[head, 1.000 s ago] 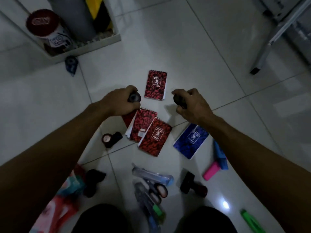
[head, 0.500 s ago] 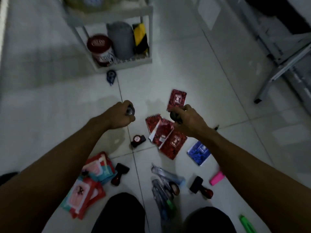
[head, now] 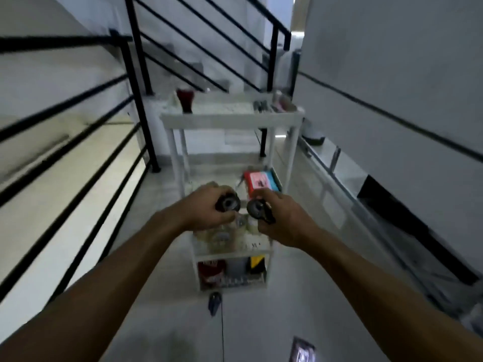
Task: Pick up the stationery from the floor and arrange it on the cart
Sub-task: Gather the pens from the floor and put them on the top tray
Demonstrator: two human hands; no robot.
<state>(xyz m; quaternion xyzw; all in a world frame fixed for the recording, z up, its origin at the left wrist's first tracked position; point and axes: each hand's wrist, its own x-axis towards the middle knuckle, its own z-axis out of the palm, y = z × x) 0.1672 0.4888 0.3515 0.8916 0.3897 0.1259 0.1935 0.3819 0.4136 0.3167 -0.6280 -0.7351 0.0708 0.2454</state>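
Observation:
My left hand point(head: 209, 207) grips a small dark round stamp point(head: 228, 203). My right hand point(head: 281, 214) grips a second dark round stamp point(head: 256, 208). Both hands are held close together in front of the middle shelf of a white three-tier cart point(head: 232, 118). A red and blue packet point(head: 260, 180) lies on that middle shelf behind my hands. On the floor below the cart lies a blue tape dispenser point(head: 214, 302), and a small notebook point(head: 303, 352) shows at the bottom edge. The frame is blurred.
A black stair railing point(head: 136, 82) rises behind and left of the cart. A red tin point(head: 211, 273) and a yellow-black roll point(head: 256, 263) sit on the bottom shelf, and small items on the top shelf. A wall and a low metal frame point(head: 337, 163) run along the right.
The view has swung up from the floor to the cart. Both hands, still holding the stamps, have risen from above the notebooks to the cart's middle shelf.

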